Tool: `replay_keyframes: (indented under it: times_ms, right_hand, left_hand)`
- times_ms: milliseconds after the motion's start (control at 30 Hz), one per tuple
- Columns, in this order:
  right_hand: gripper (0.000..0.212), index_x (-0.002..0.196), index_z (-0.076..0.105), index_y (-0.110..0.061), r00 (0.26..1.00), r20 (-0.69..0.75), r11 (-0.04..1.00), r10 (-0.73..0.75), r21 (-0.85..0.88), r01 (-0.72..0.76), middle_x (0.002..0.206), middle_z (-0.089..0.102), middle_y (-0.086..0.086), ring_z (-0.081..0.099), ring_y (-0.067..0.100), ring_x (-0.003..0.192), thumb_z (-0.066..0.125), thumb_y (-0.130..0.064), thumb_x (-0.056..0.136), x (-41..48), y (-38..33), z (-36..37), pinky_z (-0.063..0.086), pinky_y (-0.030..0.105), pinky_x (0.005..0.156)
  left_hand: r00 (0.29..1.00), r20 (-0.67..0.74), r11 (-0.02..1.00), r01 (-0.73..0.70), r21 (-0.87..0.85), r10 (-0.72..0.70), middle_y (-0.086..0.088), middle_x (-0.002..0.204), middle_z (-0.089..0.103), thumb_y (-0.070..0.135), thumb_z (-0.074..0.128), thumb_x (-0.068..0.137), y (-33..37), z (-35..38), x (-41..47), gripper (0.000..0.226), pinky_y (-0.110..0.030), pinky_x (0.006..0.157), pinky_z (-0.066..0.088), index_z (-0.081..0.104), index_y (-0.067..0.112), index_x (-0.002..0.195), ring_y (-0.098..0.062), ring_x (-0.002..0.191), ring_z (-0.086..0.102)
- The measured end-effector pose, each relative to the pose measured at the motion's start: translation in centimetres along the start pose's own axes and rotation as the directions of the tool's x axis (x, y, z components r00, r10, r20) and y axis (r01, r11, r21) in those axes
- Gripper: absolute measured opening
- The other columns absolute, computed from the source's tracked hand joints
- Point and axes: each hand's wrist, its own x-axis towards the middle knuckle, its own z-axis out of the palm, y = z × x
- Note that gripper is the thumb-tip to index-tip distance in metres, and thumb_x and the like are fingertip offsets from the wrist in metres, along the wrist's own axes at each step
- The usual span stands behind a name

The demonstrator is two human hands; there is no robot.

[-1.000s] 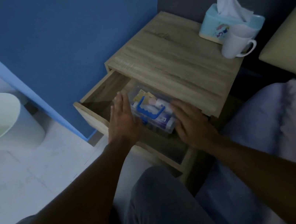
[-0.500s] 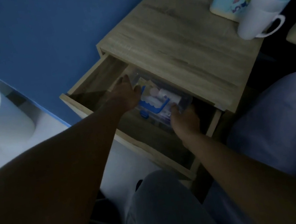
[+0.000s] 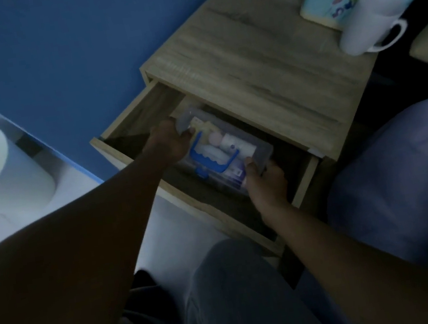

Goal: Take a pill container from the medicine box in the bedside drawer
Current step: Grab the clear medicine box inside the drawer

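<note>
Fingers (image 3: 188, 135) of the left hand (image 3: 169, 143) are curling over the ten o'clock end of the medicine box (image 3: 260, 151), thumb on the lid, while the fingers (image 3: 249, 162) of the right hand (image 3: 267, 184) are closing on the opposite corner at four o'clock; both hands are gripping the box and nothing else.

Going from large to small: the nightstand (image 3: 259, 51) is standing against the blue wall, its tabletop carrying a tissue box (image 3: 328, 3) and a mug (image 3: 362, 29) at the two o'clock corner, well apart from the action. The drawer (image 3: 144, 117) is standing pulled out toward the person. The box is lying inside it, close under the tabletop's edge, its long axis running from ten o'clock to four o'clock, so each hand is taking one short end. A blue handle (image 3: 212, 156) is lying across the clear lid.

Pill containers (image 3: 232, 142) are showing through the lid as pale cylinders, lying between the two hands, at four o'clock from the left fingers and at ten o'clock from the right. I cannot tell whether the lid is latched. The right thumb seems nearer the containers, but the lid is covering them, so the box likely needs lifting out or opening first.
</note>
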Motion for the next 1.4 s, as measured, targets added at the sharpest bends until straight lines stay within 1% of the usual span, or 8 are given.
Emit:
replay_keyframes:
  times_ms: [233,367,467,533,733,867,1200,1400]
  right_hand:
    - [0.043,0.134,0.053,-0.023,0.994,0.067,0.995,-0.088,-0.032,0.09,0.117,0.068,0.001,0.068,0.015,0.099,0.051,-0.046,0.098,-4.6,-3.8,-1.9,0.058,0.041,0.089]
    - [0.044,0.124,0.06,-0.022,0.99,0.044,0.989,-0.134,-0.059,0.137,0.109,0.071,0.0,0.07,0.013,0.091,0.051,-0.053,0.095,-6.2,-6.8,-3.0,0.06,0.037,0.083]
    - [0.046,0.119,0.065,-0.017,0.982,0.003,0.98,-0.19,-0.06,0.19,0.1,0.072,-0.002,0.065,0.001,0.076,0.051,-0.054,0.094,-6.5,-9.3,-3.5,0.05,0.018,0.063]
    - [0.048,0.121,0.063,-0.019,0.98,-0.008,0.979,-0.2,-0.042,0.199,0.105,0.072,0.0,0.063,0.003,0.077,0.05,-0.055,0.093,-6.3,-11.1,-3.8,0.05,0.021,0.065]
    - [0.05,0.129,0.06,-0.01,0.971,-0.071,0.973,-0.229,-0.011,0.229,0.119,0.068,0.008,0.059,0.003,0.074,0.053,-0.048,0.096,-3.0,-17.1,-4.1,0.037,0.013,0.051]
    - [0.055,0.132,0.057,-0.005,0.968,-0.108,0.974,-0.225,-0.025,0.224,0.128,0.065,0.014,0.067,0.025,0.107,0.051,-0.047,0.097,0.5,-19.8,-3.6,0.053,0.025,0.071]
    - [0.049,0.131,0.056,-0.004,0.976,-0.107,0.978,-0.189,-0.109,0.177,0.125,0.065,0.017,0.067,0.029,0.109,0.042,-0.04,0.102,8.0,-20.8,-0.7,0.051,0.03,0.078]
    - [0.043,0.128,0.056,-0.007,0.973,-0.071,0.968,-0.219,-0.139,0.208,0.119,0.066,0.015,0.068,0.027,0.101,0.04,-0.038,0.104,9.6,-20.3,-0.1,0.049,0.026,0.061]
  left_hand:
    - [0.987,-0.161,0.996,0.004,0.085,0.01,-0.004,0.086,0.064,0.045,0.052,0.094,2.4,-5.1,-5.2,0.037,-0.022,0.053,0.041,0.061,0.011,0.106,-0.009,0.069,0.059]
    - [0.959,-0.277,0.99,-0.024,0.139,0.062,-0.017,0.12,0.064,0.044,0.054,0.093,4.9,-8.2,-7.3,0.044,-0.036,0.091,0.046,0.06,0.011,0.121,-0.035,0.112,0.06]
    - [0.941,-0.332,0.992,-0.029,0.124,0.069,-0.016,0.132,0.059,0.049,0.055,0.091,6.7,-10.3,-7.6,0.053,-0.037,0.106,0.041,0.057,0.011,0.128,-0.035,0.127,0.051]
    - [0.935,-0.35,0.998,-0.04,0.053,0.057,-0.015,0.136,0.056,0.053,0.056,0.09,7.9,-11.4,-7.4,0.06,-0.037,0.109,0.04,0.054,0.013,0.134,-0.033,0.129,0.051]
    - [0.918,-0.397,0.992,-0.063,-0.107,0.016,-0.011,0.137,0.055,0.053,0.057,0.085,11.3,-14.2,-4.7,0.058,-0.035,0.108,0.043,0.051,0.023,0.135,-0.029,0.124,0.055]
    - [0.915,-0.403,0.964,-0.114,-0.241,0.008,-0.003,0.129,0.062,0.042,0.057,0.084,13.3,-15.5,-0.9,0.048,-0.023,0.091,0.045,0.058,0.024,0.129,-0.021,0.114,0.06]
    - [0.943,-0.332,0.936,-0.147,-0.319,0.035,-0.002,0.12,0.066,0.035,0.057,0.083,12.5,-13.7,7.9,0.044,-0.024,0.081,0.05,0.061,0.023,0.125,-0.02,0.101,0.066]
    - [0.943,-0.332,0.943,-0.142,-0.302,0.035,-0.005,0.124,0.064,0.033,0.056,0.09,10.8,-12.5,10.4,0.041,-0.026,0.081,0.048,0.058,0.022,0.128,-0.02,0.101,0.063]
